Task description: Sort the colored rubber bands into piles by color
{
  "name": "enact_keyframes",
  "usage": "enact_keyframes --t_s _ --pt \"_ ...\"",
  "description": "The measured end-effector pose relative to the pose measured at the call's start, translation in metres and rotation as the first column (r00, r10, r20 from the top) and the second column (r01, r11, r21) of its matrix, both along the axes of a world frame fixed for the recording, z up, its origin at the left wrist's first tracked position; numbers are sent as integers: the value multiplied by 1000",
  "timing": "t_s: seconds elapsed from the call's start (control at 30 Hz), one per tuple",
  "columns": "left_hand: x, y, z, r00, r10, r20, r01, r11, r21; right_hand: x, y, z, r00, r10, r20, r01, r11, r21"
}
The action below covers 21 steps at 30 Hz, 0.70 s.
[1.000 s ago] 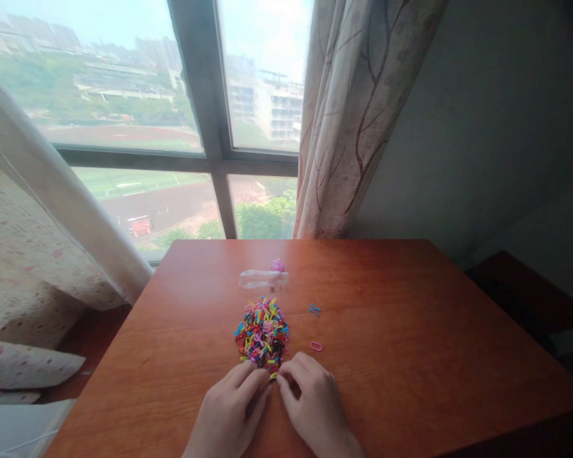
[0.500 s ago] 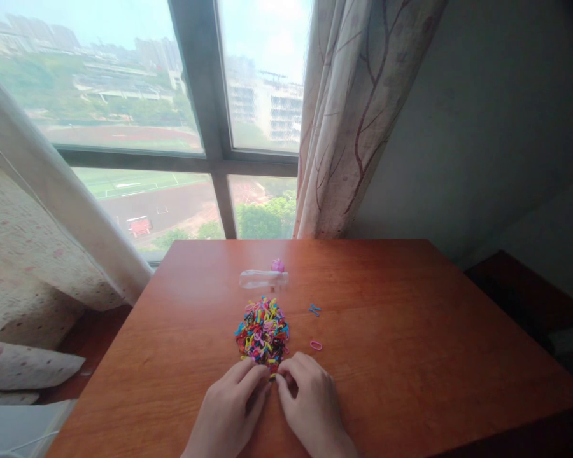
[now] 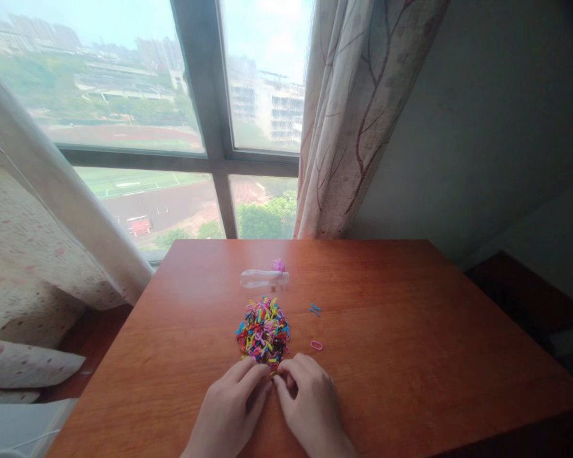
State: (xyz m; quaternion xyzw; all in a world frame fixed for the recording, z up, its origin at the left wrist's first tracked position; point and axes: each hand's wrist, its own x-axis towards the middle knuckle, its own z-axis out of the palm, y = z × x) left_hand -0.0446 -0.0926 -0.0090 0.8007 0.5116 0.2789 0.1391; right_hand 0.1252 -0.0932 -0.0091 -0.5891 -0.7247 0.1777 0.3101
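Note:
A heap of small coloured rubber bands point(image 3: 263, 329) lies on the wooden table in yellow, red, blue, pink and black. At its near edge, my left hand point(image 3: 233, 404) and my right hand point(image 3: 307, 399) meet almost fingertip to fingertip. Both have curled fingers, thumbs pressed toward the index fingers. Pinched between them is a tiny rubber band point(image 3: 272, 378), dark and mostly covered by the fingertips. Right of the heap lie a loose pink rubber band point(image 3: 316, 346) and a few blue ones point(image 3: 315, 310).
Behind the heap, a clear plastic bottle-shaped container point(image 3: 262, 278) lies on its side, with a purple object point(image 3: 277, 264) just beyond it. The wooden table point(image 3: 410, 337) reaches to a window point(image 3: 262, 127) with a curtain point(image 3: 348, 127) on each side.
The yellow piece that showed between my fingertips is now mostly hidden, with a dark bit showing there. My hands have barely moved.

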Motion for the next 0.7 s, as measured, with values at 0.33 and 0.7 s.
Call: enact_keyframes --t_s 0.33,0.7 --pt "0 -1 0 1000 -10 -16 9 1000 -28 1 1 -3 999 15 -34 -17 998 -61" --pt "-2 -2 -5 1000 -3 -10 4 1000 13 49 13 -6 980 -98 -172 85 993 -82"
